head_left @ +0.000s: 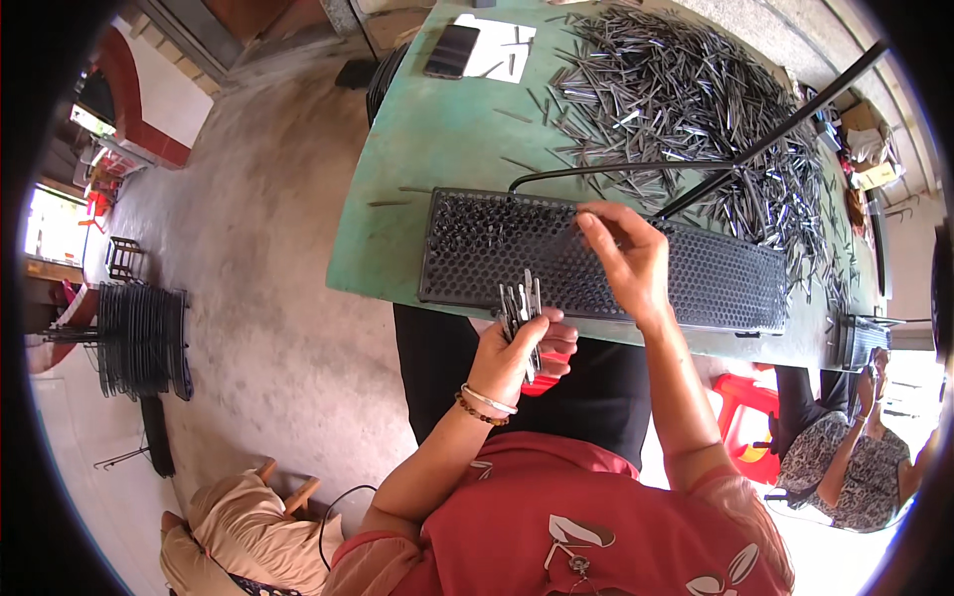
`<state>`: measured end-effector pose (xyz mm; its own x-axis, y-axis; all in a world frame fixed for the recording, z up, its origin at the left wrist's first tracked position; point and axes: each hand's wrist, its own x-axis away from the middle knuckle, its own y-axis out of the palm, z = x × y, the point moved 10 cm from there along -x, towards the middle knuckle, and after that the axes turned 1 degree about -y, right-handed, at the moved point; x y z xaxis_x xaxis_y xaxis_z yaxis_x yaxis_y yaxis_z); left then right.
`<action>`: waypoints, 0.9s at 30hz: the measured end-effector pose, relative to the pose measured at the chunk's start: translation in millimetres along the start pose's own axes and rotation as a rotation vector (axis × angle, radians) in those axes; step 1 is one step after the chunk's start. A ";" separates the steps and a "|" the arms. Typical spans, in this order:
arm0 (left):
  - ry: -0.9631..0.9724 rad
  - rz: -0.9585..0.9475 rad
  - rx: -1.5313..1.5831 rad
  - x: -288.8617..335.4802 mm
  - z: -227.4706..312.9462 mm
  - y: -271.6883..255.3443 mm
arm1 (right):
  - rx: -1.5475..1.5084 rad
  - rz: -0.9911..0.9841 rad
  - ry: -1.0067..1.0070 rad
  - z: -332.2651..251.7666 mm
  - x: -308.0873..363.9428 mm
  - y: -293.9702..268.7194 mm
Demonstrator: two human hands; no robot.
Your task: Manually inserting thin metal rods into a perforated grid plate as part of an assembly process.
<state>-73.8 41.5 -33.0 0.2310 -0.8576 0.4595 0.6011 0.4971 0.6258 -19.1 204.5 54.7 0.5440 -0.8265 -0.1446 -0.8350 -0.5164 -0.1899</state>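
My left hand (507, 360) is closed round a bunch of thin dark metal sticks (518, 298), their ends pointing up, just off the table's front edge. A long black tray (696, 268) full of round holes lies along that edge. Small dark pieces (472, 223) stand up from the holes at the tray's left end. Above the tray's middle hangs my right hand (636, 260), thumb and forefinger pinched together. Whatever sits between those fingertips is too blurred to name.
Behind the tray a large heap of loose sticks (686, 99) covers the green table (397, 238). A black metal rod frame (735, 164) crosses over heap and tray. At the far left lies a phone (452, 52) beside white paper (507, 45). Another person (845, 462) sits at the right.
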 end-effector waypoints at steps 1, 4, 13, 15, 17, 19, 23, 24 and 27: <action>-0.015 -0.003 -0.030 1.5 -4.0 1.1 | 0.054 -0.017 -0.048 -0.3 -5.4 4.6; -0.046 -0.031 -0.023 3.8 -15.6 2.5 | 0.163 -0.040 -0.194 -2.7 -16.0 17.1; -0.099 0.017 -0.028 8.4 -16.9 -4.2 | 0.210 -0.112 -0.231 1.5 -20.5 30.3; -0.126 0.016 -0.002 8.2 -18.0 -4.7 | 0.209 -0.131 -0.250 -0.8 -20.2 31.9; -0.126 0.013 -0.002 6.6 -20.2 -6.0 | 0.209 -0.148 -0.240 -0.3 -20.4 32.4; -0.125 0.011 -0.004 5.8 -21.4 -6.7 | 0.195 -0.141 -0.251 3.4 -19.9 31.9; -0.128 0.004 -0.014 5.7 -24.4 -7.6 | 0.245 -0.163 -0.263 0.0 -17.2 36.3; -0.128 0.002 -0.009 5.4 -25.0 -7.5 | 0.246 -0.142 -0.313 -1.4 -16.4 36.7; -0.153 0.004 -0.026 8.1 -23.6 -5.1 | 0.305 -0.135 -0.317 -4.4 -15.0 39.1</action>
<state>-57.0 28.9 -47.3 0.1153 -0.8246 0.5539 0.6204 0.4953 0.6081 -60.3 195.8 53.8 0.6841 -0.6228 -0.3796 -0.7185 -0.4861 -0.4974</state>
